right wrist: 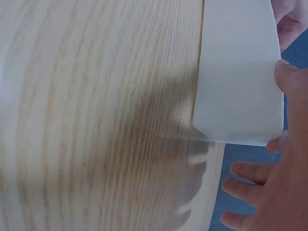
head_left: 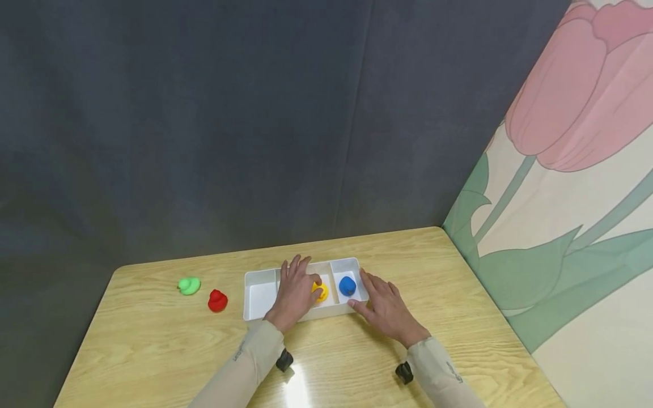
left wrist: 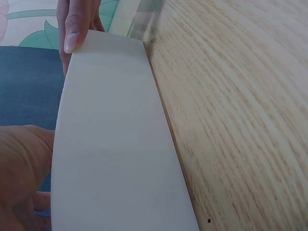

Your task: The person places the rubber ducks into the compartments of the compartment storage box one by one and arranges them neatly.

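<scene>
A white divided tray [head_left: 261,298] sits on the table, its front wall large in both wrist views. My left hand [head_left: 295,294] reaches over the tray, thumb and index finger pinching a yellow rubber duck [head_left: 321,292] inside a compartment. The other left fingers spread toward the back rim. At the tray's right end, my right hand [head_left: 389,309] holds the corner: thumb on the front rim, index finger against the end wall. A blue rubber duck [head_left: 347,286] lies in the rightmost compartment. In the left wrist view, the tray wall hides the ducks.
To the left of the tray, a red rubber duck [head_left: 217,301] and a green rubber duck [head_left: 189,285] stand on the wooden table [head_left: 153,340]. A dark curtain [head_left: 229,124] hangs behind the table; a tulip-patterned cloth [head_left: 571,198] borders its right side.
</scene>
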Action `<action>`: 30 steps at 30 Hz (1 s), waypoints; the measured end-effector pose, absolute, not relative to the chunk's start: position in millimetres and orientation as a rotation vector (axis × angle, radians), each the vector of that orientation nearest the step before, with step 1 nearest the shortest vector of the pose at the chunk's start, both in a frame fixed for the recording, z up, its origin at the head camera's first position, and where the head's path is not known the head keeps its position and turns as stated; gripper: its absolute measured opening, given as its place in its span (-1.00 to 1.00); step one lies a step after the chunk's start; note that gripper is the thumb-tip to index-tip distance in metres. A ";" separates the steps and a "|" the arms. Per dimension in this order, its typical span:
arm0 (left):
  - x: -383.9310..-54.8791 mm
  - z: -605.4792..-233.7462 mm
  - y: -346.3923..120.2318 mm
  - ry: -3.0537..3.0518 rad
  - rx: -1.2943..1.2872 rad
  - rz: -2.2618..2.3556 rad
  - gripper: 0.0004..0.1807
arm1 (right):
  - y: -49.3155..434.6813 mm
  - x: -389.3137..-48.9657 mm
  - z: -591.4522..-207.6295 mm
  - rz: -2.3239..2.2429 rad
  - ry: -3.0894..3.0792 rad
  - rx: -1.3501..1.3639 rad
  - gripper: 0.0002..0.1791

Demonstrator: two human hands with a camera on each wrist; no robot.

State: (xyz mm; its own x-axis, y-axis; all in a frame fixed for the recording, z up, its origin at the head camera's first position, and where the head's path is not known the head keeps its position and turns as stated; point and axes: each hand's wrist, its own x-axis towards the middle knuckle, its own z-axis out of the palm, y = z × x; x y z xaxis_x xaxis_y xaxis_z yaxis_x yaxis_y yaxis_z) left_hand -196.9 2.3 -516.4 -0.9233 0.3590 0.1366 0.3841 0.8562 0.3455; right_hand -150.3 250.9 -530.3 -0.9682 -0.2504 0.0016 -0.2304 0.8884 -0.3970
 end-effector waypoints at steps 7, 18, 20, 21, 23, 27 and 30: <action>-196.3 -518.3 3.4 -2.951 -0.577 -0.568 -0.85 | 251.0 -149.9 -530.9 -0.633 2.998 -0.383 0.00; -196.3 -519.8 4.7 -2.938 -0.582 -0.546 -0.85 | 251.8 -149.7 -531.1 -0.633 3.007 -0.385 0.00; -196.0 -519.9 5.2 -2.932 -0.583 -0.536 -0.85 | 252.0 -149.5 -531.1 -0.632 3.009 -0.384 0.00; -195.8 -519.9 5.5 -2.929 -0.582 -0.535 -0.85 | 252.1 -149.4 -531.2 -0.631 3.010 -0.383 0.00; -195.4 -519.7 6.1 -2.925 -0.578 -0.533 -0.85 | 251.9 -149.4 -531.2 -0.632 3.012 -0.381 -0.01; -193.6 -517.6 5.7 -2.912 -0.579 -0.544 -0.82 | 251.9 -149.6 -531.4 -0.638 3.011 -0.381 0.00; -192.8 -509.9 2.6 -2.885 -0.573 -0.561 -0.76 | 252.5 -150.2 -531.5 -0.646 3.009 -0.383 0.01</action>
